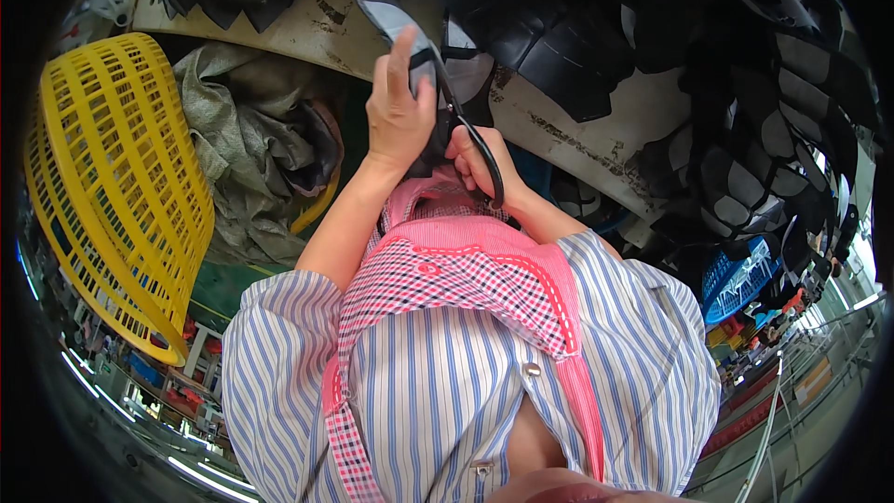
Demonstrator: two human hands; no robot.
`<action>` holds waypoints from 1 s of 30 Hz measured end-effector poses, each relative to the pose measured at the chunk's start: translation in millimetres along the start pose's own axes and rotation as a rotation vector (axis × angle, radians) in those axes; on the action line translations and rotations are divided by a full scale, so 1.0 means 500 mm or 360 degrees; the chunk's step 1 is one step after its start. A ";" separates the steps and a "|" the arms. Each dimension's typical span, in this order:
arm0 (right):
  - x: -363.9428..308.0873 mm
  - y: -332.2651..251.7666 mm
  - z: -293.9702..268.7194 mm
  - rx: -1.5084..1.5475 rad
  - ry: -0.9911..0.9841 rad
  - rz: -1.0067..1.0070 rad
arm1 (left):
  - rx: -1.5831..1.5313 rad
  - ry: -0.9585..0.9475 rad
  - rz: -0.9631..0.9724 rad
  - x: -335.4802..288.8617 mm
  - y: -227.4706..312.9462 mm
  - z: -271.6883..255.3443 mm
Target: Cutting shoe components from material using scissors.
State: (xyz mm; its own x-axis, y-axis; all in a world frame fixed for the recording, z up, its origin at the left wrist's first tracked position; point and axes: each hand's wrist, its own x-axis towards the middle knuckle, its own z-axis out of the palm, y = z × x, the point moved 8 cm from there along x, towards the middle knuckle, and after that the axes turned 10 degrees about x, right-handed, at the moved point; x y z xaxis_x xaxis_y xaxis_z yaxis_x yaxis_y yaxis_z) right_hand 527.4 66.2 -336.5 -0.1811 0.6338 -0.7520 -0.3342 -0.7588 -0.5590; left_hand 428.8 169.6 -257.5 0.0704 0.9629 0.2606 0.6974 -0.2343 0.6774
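In the upper middle, my left hand [400, 116] is raised with the index finger pointing up. Its thumb and finger are at a curved black-and-grey material piece [386, 17], which hangs down from the heap on the table. My right hand [482, 163] is closed, lower and to the right. Around its outer side bends the black handle of what look like scissors [496, 177], with a small metal spot like a pivot near the fingers. The blades run up toward the piece beside my left hand and are partly hidden. Dark material hangs between the hands.
A worn, pale table edge [568, 140] crosses ahead, loaded with overlapping black pieces [577, 65]. More black-and-grey pieces [736, 186] pile up at the right. On the left stand a yellow slatted basket [121, 177] and a crumpled grey-green sack [233, 149]. A blue basket [736, 279] is farther right.
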 end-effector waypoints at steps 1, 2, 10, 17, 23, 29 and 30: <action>0.004 -0.011 -0.014 -0.0290 0.0032 -0.0223 | 0.0121 -0.0200 -0.0075 0.003 -0.016 0.003; -0.001 -0.028 -0.023 -0.0583 0.0068 -0.0445 | 0.0323 -0.0228 -0.0126 0.015 -0.026 -0.005; -0.038 -0.036 -0.177 -0.1245 0.0473 -0.0178 | 0.0475 -0.0333 0.0056 0.007 -0.007 0.094; -0.052 -0.049 -0.174 -0.1446 0.0355 -0.0006 | 0.0231 -0.0228 -0.0212 0.005 -0.017 0.059; -0.026 -0.115 -0.158 -0.1599 0.0460 -0.0141 | 0.0218 -0.0266 -0.0285 -0.003 -0.017 0.055; -0.009 -0.185 -0.129 -0.1808 0.0381 -0.0612 | 0.0293 -0.0318 -0.0240 0.011 -0.013 -0.001; -0.009 -0.191 -0.131 -0.1809 0.0386 -0.0617 | 0.0274 -0.0371 -0.0271 0.022 -0.006 -0.025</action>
State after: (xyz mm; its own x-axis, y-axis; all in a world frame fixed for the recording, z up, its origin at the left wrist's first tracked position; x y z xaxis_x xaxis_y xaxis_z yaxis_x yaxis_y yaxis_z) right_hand 621.0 126.0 -302.3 -0.0316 0.8946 -0.4457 0.6918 -0.3022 -0.6558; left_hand 418.8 179.0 -248.0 0.0898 0.9957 -0.0243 0.8219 -0.0603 0.5664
